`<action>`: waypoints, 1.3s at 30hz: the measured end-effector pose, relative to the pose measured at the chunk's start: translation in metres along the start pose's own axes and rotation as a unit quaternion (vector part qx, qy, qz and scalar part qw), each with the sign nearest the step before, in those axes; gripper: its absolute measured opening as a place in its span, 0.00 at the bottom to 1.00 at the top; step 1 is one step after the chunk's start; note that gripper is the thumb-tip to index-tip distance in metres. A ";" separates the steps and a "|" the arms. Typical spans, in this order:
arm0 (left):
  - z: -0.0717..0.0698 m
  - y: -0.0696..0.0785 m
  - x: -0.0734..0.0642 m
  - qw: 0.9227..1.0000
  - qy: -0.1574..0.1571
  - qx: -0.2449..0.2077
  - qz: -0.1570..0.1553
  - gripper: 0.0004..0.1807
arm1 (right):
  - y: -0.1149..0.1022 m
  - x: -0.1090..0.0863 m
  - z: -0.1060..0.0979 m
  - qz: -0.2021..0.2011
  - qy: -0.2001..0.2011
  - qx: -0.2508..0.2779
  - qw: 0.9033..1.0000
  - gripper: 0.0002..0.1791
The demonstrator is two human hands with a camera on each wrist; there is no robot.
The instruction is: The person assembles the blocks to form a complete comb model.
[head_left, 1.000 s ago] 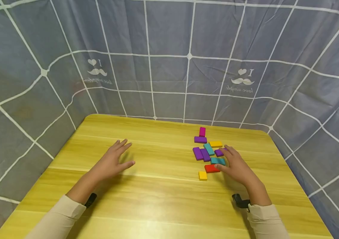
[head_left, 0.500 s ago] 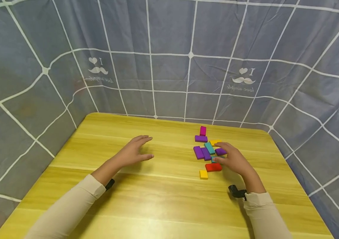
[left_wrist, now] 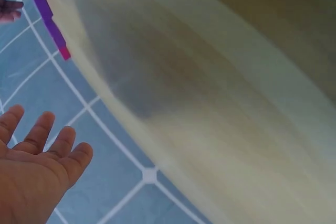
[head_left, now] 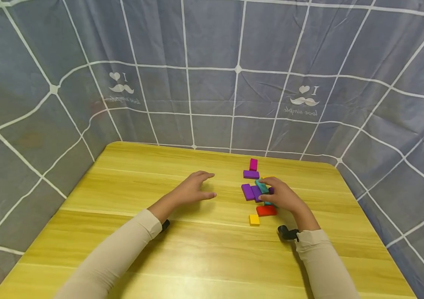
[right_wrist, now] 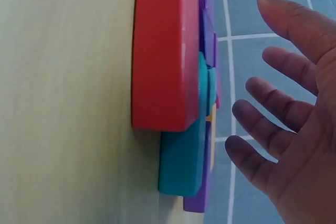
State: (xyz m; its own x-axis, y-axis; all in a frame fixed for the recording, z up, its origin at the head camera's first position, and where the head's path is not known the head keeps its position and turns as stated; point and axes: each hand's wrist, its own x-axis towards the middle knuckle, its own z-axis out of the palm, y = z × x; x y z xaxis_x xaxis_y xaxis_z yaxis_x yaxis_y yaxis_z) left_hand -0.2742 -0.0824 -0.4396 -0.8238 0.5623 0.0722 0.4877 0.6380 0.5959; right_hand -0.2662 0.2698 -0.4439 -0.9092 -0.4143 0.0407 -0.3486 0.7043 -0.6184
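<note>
In the head view the right hand [head_left: 284,198] kinda covers the far yellow block [head_left: 269,177], a purple block [head_left: 271,190] and the nearer teal block [head_left: 268,203]. Right wrist cam chops the red block [right_wrist: 161,51] up top; left wrist one crops the left hand [left_wrist: 39,177], and the bench [left_wrist: 210,124] looks blurry.

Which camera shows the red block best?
The right wrist: the red block looms large and close, though the frame cuts one end. The head view shows it whole but small; the left wrist view, not at all.

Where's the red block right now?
Head view, right of centre: the red block lies on the table, between the small yellow block and a partly hidden teal block.
</note>
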 end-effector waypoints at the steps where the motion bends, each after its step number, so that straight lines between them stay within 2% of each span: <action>1: 0.002 0.002 0.004 1.000 -0.003 0.002 -0.001 0.41 | 0.000 0.002 0.000 0.000 -0.004 -0.002 1.000 0.32; 6: 0.018 0.014 0.023 1.000 -0.023 0.010 -0.003 0.40 | 0.002 0.009 0.004 0.009 -0.022 -0.017 1.000 0.31; 11: 0.035 0.023 0.039 0.999 -0.042 0.023 0.015 0.39 | 0.007 0.008 0.008 0.023 -0.039 -0.041 0.998 0.32; 19: 0.058 0.037 0.062 0.998 -0.060 0.022 0.023 0.38 | 0.005 0.007 0.015 0.024 -0.018 -0.054 0.998 0.32; 25: 0.069 0.043 0.074 0.998 -0.050 0.036 0.013 0.38 | 0.003 0.011 0.015 0.024 -0.023 -0.081 0.996 0.34; 32: 0.077 0.045 0.084 0.995 -0.032 0.092 -0.013 0.39 | 0.002 0.015 0.010 0.018 -0.027 -0.105 0.994 0.35; 39: 0.083 0.043 0.088 0.988 -0.024 0.148 -0.033 0.40 | 0.005 0.018 0.015 0.010 -0.033 -0.106 0.994 0.34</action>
State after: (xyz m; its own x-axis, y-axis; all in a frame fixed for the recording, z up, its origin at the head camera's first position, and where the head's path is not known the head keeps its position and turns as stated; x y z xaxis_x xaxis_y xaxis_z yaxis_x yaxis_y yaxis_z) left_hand -0.3012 0.0383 -0.4738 -0.8452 0.5345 -0.0013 0.5030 0.7961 0.3365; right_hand -0.2806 0.2573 -0.4582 -0.9017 -0.4315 -0.0262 -0.3773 0.8152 -0.4393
